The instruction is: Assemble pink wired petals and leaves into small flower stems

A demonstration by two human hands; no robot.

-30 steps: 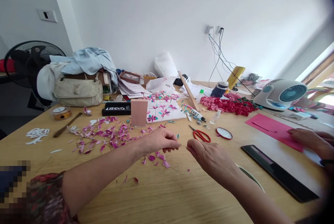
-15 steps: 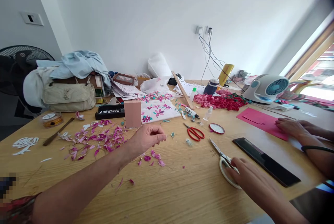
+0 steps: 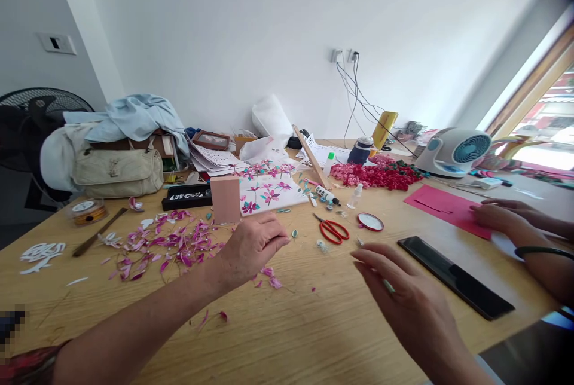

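Note:
My left hand point(image 3: 256, 248) is closed in a pinch above the table, left of a small teal-green leaf piece point(image 3: 294, 234); whatever it may hold is hidden. My right hand point(image 3: 406, 292) has its fingers stretched out, with the thumb apart below them. It covers the place of the cream-handled scissors, and only a metal tip point(image 3: 360, 242) shows beyond the fingers. A pale green bit point(image 3: 388, 286) appears beside the thumb, too little to name. Red-handled scissors point(image 3: 332, 231) lie between my hands. Pink petals point(image 3: 179, 244) are scattered around my left hand.
A pinkish block point(image 3: 225, 199) stands behind my left hand. A black phone-like slab point(image 3: 455, 277) lies at right, near another person's hands point(image 3: 502, 217) on pink paper point(image 3: 442, 208). Also there: a red-rimmed round dish point(image 3: 370, 222), glue bottle point(image 3: 327, 195), and white desk fan point(image 3: 455, 152).
My right hand has come off the scissors' cream handle and moved up and left, its fingers straightening. My left hand stays pinched, shifted slightly. The view has tilted a little.

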